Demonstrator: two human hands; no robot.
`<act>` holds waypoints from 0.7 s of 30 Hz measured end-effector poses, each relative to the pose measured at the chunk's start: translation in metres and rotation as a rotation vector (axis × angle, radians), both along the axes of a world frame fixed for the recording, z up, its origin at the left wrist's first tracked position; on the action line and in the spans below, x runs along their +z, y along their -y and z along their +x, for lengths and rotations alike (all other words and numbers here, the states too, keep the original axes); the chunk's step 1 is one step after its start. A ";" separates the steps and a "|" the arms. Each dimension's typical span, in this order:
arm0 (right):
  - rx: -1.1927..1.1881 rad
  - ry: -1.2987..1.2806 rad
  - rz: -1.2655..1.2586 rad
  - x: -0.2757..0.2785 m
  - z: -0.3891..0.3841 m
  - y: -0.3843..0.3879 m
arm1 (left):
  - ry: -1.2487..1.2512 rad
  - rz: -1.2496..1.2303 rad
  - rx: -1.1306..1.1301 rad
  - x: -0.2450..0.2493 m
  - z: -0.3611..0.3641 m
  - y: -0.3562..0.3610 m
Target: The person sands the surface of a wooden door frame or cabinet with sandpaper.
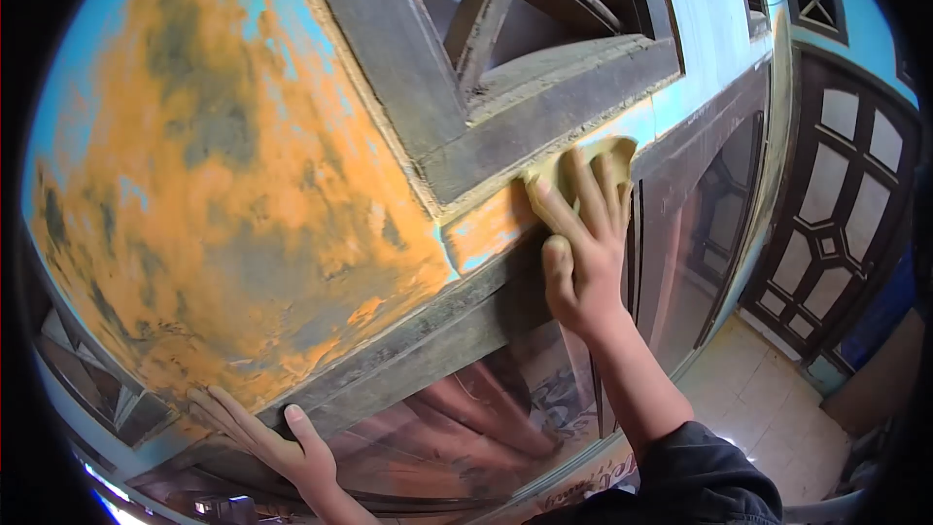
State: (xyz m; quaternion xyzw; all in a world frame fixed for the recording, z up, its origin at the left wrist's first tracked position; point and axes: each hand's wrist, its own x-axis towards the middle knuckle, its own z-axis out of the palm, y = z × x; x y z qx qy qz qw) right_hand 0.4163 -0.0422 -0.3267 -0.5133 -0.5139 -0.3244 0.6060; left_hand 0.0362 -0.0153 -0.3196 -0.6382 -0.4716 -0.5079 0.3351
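The right hand (583,253) lies flat with its fingers apart. It pushes a yellow sponge (595,157) under its fingertips onto the blue wall (641,122), likely to press evenly. Far below it, the left hand (277,442) rests open on the window frame (437,331), probably for balance.

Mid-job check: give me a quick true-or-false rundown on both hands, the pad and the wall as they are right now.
1. The right hand presses a yellowish pad against the wall. True.
2. The left hand holds a brush. False: it is empty, spread flat where the wall meets the lower frame.
3. The wall is blue with large orange patches. True.
4. The pad lies on the floor tiles. False: it is up on the painted strip just under the upper window frame.
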 end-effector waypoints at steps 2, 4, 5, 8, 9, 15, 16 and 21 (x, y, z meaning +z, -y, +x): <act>-0.033 -0.010 0.021 0.005 -0.018 0.000 | -0.103 0.003 -0.033 0.013 0.018 0.006; 0.043 0.248 -0.106 -0.009 -0.038 0.002 | -0.223 -0.013 -0.065 0.024 0.036 0.013; 0.028 0.371 -0.136 -0.015 -0.044 0.003 | -0.290 -0.028 -0.084 0.029 0.044 0.014; -0.011 0.171 -0.035 -0.007 -0.005 0.000 | -0.414 -0.069 -0.091 0.033 0.066 0.016; -0.023 0.017 0.043 0.002 0.010 -0.001 | -0.420 -0.082 -0.083 0.030 0.072 0.017; 0.065 0.286 -0.047 -0.005 -0.037 0.001 | -0.398 -0.048 -0.103 0.015 0.087 0.011; 0.086 0.326 -0.065 -0.006 -0.036 0.003 | -0.390 -0.044 -0.103 0.014 0.088 0.011; -0.068 -0.013 0.014 0.012 0.011 0.000 | -0.326 -0.048 -0.098 0.013 0.093 0.010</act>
